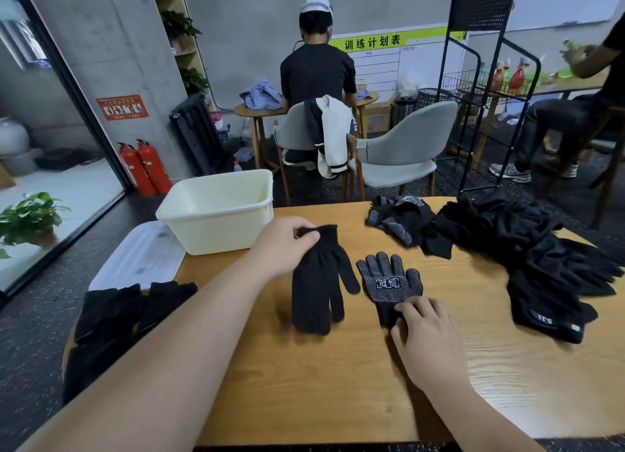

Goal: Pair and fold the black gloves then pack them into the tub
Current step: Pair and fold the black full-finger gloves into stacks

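Two black gloves lie side by side at the middle of the wooden table (304, 384). The plain black glove (318, 282) points its fingers toward me, and my left hand (284, 245) pinches its cuff at the far end. The dotted glove (389, 282) lies palm up with white grip dots and a printed label, fingers pointing away. My right hand (422, 336) pinches its cuff at the near end. The cream tub (216, 211) stands on the table's far left corner, and I see nothing inside it.
A big heap of black gloves (527, 248) covers the right side of the table. More dark gloves (128, 309) lie at the left edge beside a clear lid (142, 255). Chairs, a seated person and a wire rack stand beyond the table.
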Demonstrator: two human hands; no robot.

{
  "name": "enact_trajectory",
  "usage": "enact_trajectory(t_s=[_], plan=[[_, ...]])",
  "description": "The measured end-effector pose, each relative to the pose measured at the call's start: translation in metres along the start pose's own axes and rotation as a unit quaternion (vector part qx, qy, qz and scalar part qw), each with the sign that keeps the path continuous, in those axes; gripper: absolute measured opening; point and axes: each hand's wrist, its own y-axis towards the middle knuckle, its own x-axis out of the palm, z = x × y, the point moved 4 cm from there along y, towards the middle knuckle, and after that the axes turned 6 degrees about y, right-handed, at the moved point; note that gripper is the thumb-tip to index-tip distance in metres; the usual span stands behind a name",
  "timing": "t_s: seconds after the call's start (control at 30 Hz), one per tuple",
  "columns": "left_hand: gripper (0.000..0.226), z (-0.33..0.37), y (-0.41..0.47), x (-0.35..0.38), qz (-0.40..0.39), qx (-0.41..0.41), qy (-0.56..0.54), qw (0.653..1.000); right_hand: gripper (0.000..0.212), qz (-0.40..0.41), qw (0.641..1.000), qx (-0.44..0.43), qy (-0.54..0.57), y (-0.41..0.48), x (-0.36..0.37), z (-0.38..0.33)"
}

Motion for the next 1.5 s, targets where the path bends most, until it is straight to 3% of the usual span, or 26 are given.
enact_trajectory(t_s=[0.17, 0.23, 0.33, 0.4, 0.47, 0.67, 0.8, 0.93, 1.07, 1.17, 1.27, 1.37, 1.5], plan=[[0.016, 0.019, 0.016, -0.032, 0.178, 0.021, 0.031, 0.983, 0.022, 0.018, 1.000, -0.002, 0.013, -0.001, 0.001, 0.001], [0.017, 0.025, 0.006, -0.027, 0.203, 0.065, 0.065, 0.975, 0.022, 0.019, 1.000, -0.003, 0.015, -0.001, 0.000, 0.001], [0.020, 0.006, -0.014, 0.016, 0.106, 0.102, 0.163, 0.976, 0.024, 0.014, 1.000, -0.008, 0.016, -0.001, 0.002, 0.002], [0.024, -0.021, -0.033, 0.057, -0.001, 0.081, 0.226, 0.971, 0.026, 0.001, 1.000, -0.017, 0.014, -0.001, 0.005, 0.002], [0.034, -0.049, -0.056, 0.093, -0.052, 0.068, 0.258, 0.962, 0.033, -0.010, 0.999, -0.032, 0.013, 0.000, 0.008, 0.002], [0.047, -0.079, -0.086, 0.124, 0.090, 0.054, 0.265, 0.959, 0.046, -0.038, 0.997, -0.060, -0.008, 0.000, 0.012, -0.003], [0.041, -0.076, -0.086, 0.125, 0.110, 0.088, 0.277, 0.951, 0.058, -0.133, 0.981, -0.114, -0.080, 0.014, 0.015, -0.014], [0.031, -0.078, -0.083, 0.126, 0.129, 0.090, 0.278, 0.948, 0.073, -0.212, 0.967, -0.122, -0.073, 0.043, 0.020, -0.028], [0.029, -0.081, -0.085, 0.121, 0.163, 0.045, 0.284, 0.944, 0.060, -0.264, 0.955, -0.127, -0.053, 0.080, 0.034, -0.040], [0.028, -0.082, -0.085, 0.121, 0.174, 0.044, 0.277, 0.944, 0.058, -0.247, 0.962, -0.111, -0.041, 0.110, 0.033, -0.040], [0.027, -0.083, -0.083, 0.123, 0.169, 0.044, 0.277, 0.945, 0.057, -0.184, 0.980, -0.032, -0.075, 0.138, 0.025, -0.016], [0.027, -0.083, -0.082, 0.125, 0.159, 0.046, 0.280, 0.946, 0.064, -0.203, 0.972, 0.044, -0.112, 0.152, 0.024, 0.013], [0.027, -0.083, -0.081, 0.124, 0.151, 0.042, 0.284, 0.946, 0.069, -0.189, 0.970, 0.031, -0.148, 0.148, 0.031, 0.025]])
